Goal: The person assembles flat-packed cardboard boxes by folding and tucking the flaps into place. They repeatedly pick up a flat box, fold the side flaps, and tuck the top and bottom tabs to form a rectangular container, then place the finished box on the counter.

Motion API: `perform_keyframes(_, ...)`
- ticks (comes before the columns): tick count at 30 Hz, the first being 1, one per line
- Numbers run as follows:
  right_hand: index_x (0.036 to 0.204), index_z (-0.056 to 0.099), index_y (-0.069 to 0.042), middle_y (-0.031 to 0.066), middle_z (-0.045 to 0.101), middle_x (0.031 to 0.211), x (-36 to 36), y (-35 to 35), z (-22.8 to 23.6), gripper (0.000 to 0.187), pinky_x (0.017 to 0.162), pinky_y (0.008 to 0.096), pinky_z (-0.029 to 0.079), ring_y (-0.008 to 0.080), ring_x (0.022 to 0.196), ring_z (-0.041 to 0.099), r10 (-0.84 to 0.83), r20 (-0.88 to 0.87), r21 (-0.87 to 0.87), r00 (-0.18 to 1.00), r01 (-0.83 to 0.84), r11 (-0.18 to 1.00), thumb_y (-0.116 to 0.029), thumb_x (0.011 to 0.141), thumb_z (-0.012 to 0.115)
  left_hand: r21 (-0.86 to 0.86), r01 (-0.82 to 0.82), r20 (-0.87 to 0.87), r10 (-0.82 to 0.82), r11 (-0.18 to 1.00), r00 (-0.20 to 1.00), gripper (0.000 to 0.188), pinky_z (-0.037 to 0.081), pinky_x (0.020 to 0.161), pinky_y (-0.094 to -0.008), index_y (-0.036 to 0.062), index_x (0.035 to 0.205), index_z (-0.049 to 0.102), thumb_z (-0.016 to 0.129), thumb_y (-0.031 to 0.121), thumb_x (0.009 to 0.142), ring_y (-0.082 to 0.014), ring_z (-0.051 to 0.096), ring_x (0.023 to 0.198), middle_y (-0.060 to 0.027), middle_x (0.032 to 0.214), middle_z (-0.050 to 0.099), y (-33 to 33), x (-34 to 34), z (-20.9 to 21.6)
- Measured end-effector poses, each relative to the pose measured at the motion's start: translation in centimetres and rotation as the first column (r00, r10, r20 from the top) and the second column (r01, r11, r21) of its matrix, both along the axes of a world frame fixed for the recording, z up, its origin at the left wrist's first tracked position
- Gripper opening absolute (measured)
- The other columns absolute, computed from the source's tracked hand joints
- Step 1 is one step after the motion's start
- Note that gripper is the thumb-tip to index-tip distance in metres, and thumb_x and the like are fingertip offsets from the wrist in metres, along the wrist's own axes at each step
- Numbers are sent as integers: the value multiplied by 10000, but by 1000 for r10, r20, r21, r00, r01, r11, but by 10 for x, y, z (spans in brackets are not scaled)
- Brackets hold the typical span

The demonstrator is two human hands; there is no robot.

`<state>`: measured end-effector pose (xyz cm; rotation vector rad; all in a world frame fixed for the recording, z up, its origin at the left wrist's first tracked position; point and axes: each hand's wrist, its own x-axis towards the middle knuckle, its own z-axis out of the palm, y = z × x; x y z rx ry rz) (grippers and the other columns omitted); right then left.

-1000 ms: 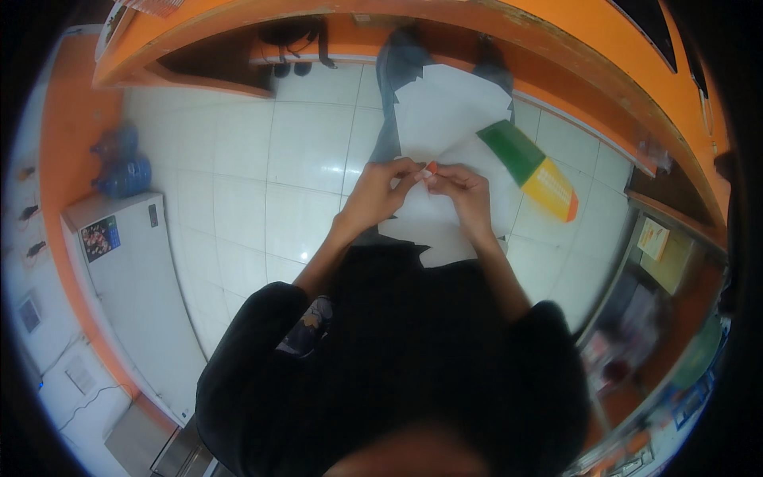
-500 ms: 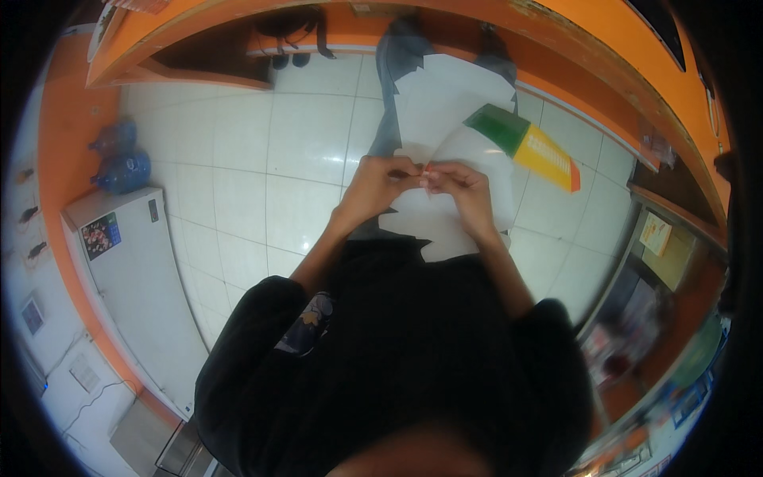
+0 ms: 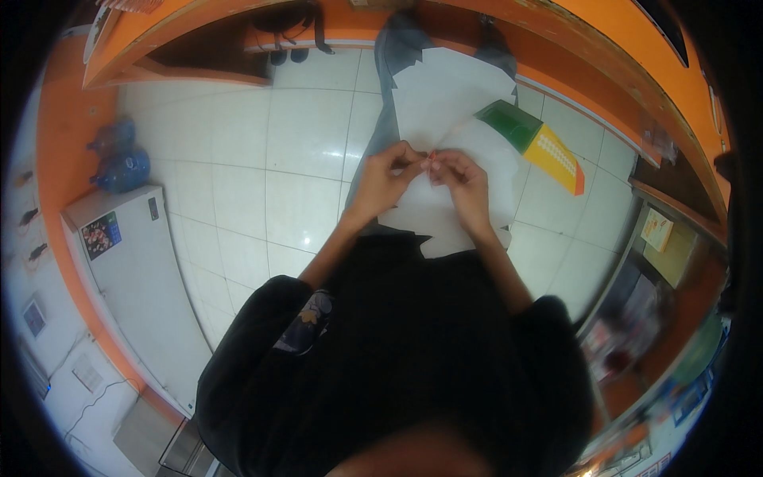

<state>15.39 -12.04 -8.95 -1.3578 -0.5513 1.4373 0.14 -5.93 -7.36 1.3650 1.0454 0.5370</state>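
Note:
My left hand (image 3: 385, 179) and my right hand (image 3: 466, 183) meet over my lap, thumbs and fingers pinched together. Between the fingertips is a tiny reddish piece (image 3: 433, 156), too small to name. Under the hands, white card sheets (image 3: 445, 79) with notched edges, like flattened boxes, lie along my legs. A flat piece with a green panel (image 3: 511, 126) and a yellow panel (image 3: 554, 159) ending in orange sticks out to the right, beside my right hand. Its pale part runs toward my fingers; whether they hold it, I cannot tell.
Pale floor tiles (image 3: 306, 203) surround my legs. At left stand a white cabinet (image 3: 139, 278) and blue water bottles (image 3: 125, 171). An orange counter (image 3: 604, 48) curves across the far side. Shelves with packages (image 3: 624, 318) stand at right, and dark footwear (image 3: 288, 56) lies far left.
Both hands have shifted slightly away from my body, still pinched together. The green and yellow piece has tilted and moved a little to the right.

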Motion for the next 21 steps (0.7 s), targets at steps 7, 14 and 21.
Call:
perform_keyframes(7, 981, 603, 4, 54, 651, 842, 7, -1, 3, 124, 681, 240, 490, 103, 737, 593, 89, -4, 73, 996, -89, 993, -93, 906, 625, -218, 111, 175, -73, 970, 982, 112, 462, 865, -270, 30, 882, 599, 691, 90, 861, -119, 602, 940, -48, 920, 643, 5, -4, -14)
perform_keyframes(14, 1101, 574, -11, 70, 662, 905, 14, 9, 11, 182, 706, 251, 495, 122, 753, 607, 117, -200, 70, 973, -105, 992, -64, 927, 560, -270, 9, 288, 72, 963, 955, 274, 528, 762, -263, 55, 1049, 497, 690, 87, 857, -127, 607, 899, -54, 1028, 576, -4, 9, -7)
perform_keyframes(21, 1204, 549, -34, 91, 649, 967, 44, -5, 35, 300, 705, 255, 485, 113, 789, 599, -116, 302, 187, 946, 60, 980, -80, 911, 593, -291, -315, 158, 370, 903, 915, 336, 562, 722, -263, 82, 1151, 466, 662, 108, 881, -136, 616, 891, -93, 1118, 564, 9, 1, -1)
